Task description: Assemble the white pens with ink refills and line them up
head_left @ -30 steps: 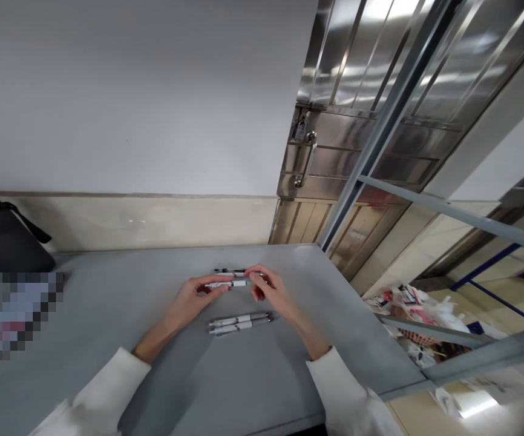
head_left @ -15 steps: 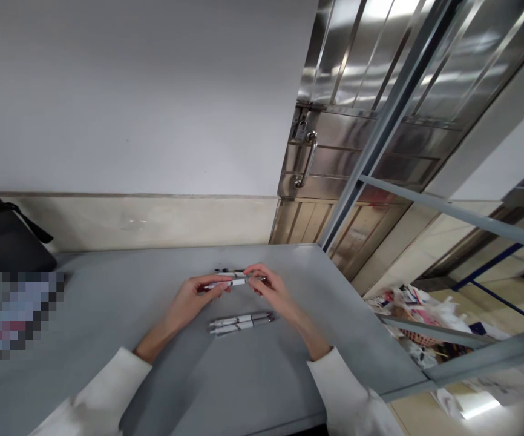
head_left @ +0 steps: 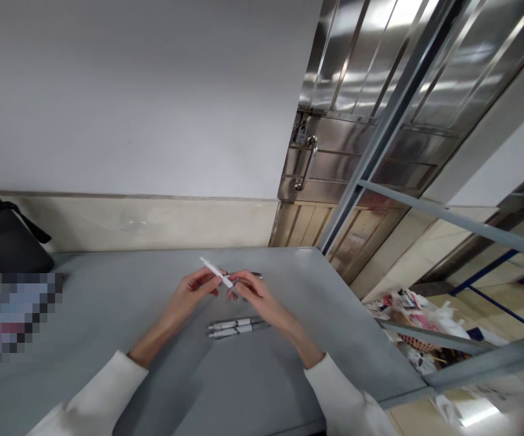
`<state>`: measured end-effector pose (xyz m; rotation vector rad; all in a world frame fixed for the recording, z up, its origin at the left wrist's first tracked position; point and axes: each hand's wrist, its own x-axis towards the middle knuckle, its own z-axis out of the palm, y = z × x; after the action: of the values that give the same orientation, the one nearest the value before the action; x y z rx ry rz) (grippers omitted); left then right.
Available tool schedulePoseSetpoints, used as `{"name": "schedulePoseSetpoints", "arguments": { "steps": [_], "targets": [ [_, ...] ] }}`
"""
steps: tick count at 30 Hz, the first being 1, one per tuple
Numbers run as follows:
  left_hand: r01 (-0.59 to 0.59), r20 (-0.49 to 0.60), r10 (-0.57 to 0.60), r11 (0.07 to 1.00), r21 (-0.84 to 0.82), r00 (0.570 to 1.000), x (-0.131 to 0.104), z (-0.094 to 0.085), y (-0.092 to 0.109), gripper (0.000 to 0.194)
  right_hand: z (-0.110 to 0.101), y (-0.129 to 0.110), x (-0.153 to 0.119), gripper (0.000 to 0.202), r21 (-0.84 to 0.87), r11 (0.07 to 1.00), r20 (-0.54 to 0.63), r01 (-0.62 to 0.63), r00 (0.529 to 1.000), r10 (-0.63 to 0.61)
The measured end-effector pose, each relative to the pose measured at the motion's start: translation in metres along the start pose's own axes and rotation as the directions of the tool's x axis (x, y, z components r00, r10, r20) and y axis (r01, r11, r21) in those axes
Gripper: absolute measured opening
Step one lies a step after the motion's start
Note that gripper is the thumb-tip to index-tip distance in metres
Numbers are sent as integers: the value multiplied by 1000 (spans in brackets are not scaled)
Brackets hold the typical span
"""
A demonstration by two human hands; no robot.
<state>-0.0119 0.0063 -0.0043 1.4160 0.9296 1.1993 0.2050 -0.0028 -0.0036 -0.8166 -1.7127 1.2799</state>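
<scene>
A white pen [head_left: 212, 267] is held tilted between my two hands, its far end pointing up and to the left. My left hand [head_left: 195, 290] pinches it around the middle. The fingers of my right hand [head_left: 253, 293] close on its lower right end, which they partly hide. Behind the hands, a dark pen [head_left: 256, 275] lies on the grey table, mostly covered by the fingers. Nearer to me, two white and silver pens [head_left: 231, 327] lie side by side on the table, just below my hands.
The grey table [head_left: 108, 303] meets a wall at the back. A black bag [head_left: 10, 233] stands at the far left, beside a pixelated patch. Metal shelf posts [head_left: 386, 115] rise at the right, with a basket of items [head_left: 419, 339] beyond the table edge.
The held pen has turned from nearly level to a steep slant, its left end now raised. My right hand has shifted slightly left and down.
</scene>
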Motion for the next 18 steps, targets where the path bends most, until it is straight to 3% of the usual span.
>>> {"name": "schedulePoseSetpoints", "arguments": {
  "steps": [5,8,12,15,18],
  "targets": [
    [-29,89,30,1000,-11,996,-2,1,6,38,16,-14,17,34,-127,990,-179,68,980,-90],
    [-69,137,64,997,31,988,-3,3,6,37,25,-17,31,32,-89,990,-195,113,972,-128],
    [-59,129,53,997,50,990,-4,5,5,40,26,-9,42,43,179,974,-276,136,958,-83],
    [-40,64,36,997,70,997,-4,3,2,45,12,-8,42,44,486,863,-309,140,951,19],
    [-38,-20,40,994,100,999,-3,-1,-3,47,-9,-16,37,32,674,716,-331,185,941,68]
  ]
}}
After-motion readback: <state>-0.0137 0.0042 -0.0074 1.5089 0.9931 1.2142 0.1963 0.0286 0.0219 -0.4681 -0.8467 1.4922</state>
